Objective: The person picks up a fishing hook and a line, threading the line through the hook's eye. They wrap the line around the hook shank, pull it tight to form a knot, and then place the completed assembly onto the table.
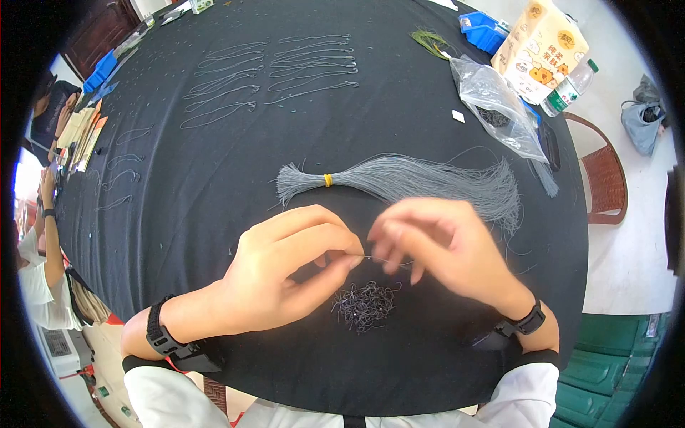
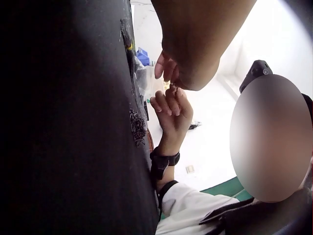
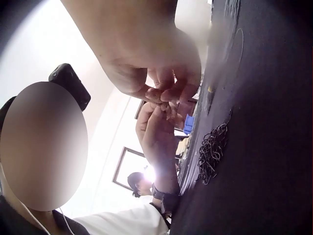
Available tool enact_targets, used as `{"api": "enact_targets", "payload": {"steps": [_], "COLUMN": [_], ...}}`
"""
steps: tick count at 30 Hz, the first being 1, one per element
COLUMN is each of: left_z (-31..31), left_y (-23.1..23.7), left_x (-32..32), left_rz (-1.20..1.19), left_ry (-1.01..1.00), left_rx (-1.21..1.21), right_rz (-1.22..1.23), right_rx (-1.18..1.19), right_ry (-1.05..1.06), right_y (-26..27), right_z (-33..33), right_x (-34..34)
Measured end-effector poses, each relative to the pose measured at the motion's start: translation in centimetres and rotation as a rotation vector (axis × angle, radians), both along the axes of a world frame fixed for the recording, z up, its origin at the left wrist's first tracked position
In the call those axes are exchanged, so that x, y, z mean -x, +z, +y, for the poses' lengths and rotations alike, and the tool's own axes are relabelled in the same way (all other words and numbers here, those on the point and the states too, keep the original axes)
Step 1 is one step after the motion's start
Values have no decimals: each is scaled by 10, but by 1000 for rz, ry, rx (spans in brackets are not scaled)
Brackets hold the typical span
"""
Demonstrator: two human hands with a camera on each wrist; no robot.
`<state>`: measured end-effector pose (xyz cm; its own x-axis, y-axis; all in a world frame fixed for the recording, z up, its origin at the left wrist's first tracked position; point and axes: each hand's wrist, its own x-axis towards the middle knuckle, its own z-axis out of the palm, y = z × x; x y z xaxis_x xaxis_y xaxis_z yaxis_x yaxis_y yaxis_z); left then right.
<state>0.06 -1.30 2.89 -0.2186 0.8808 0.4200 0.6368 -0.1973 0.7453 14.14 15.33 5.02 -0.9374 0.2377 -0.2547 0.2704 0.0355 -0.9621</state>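
Observation:
Between the thumb and index finger of my left hand (image 1: 296, 267) is a tiny piece, mostly covered by the fingertips, with a thin grey line (image 1: 385, 261) coming out of it. My right hand (image 1: 446, 246), blurred in the head view, has its thumb and fingers curled at that line, just right of the left fingertips. Both wrist views show the fingertips of the two hands close together above the table. Below them lies a tangled pile of small dark hooks (image 1: 365, 305), also seen in the right wrist view as hooks (image 3: 212, 152).
Beyond my hands lies a bundle of grey line (image 1: 399, 177) tied with a yellow band (image 1: 328, 180). Looped lines (image 1: 312, 68) lie in rows farther back. At right are a plastic bag (image 1: 492, 100), a bottle (image 1: 571, 87) and a paper bag (image 1: 540, 50). People sit at left.

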Motion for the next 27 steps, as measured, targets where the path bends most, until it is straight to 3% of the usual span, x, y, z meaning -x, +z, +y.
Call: {"api": "enact_targets", "payload": {"steps": [2,4,9,18,27], "left_z": [0,0,0,0,-1], "left_y": [1,2,4,3,3], "left_x": [0,0,-1,-2,2], "left_rz": [-9,-19,-17,0,-5], "left_ry": [-15,-32,-86,-156,-156], "left_rx": [-2,4,2,-19,23], "right_rz": [101,239,286,363,254], "right_rx": [-190,-579,-812,-982,-937], "right_ry": [-124,-184,9,429,439], "right_y": [-9,-18,-22,-26,-30], "right_z": [8,20,32,32,33], "right_x": [2,3,5,28,31]}}
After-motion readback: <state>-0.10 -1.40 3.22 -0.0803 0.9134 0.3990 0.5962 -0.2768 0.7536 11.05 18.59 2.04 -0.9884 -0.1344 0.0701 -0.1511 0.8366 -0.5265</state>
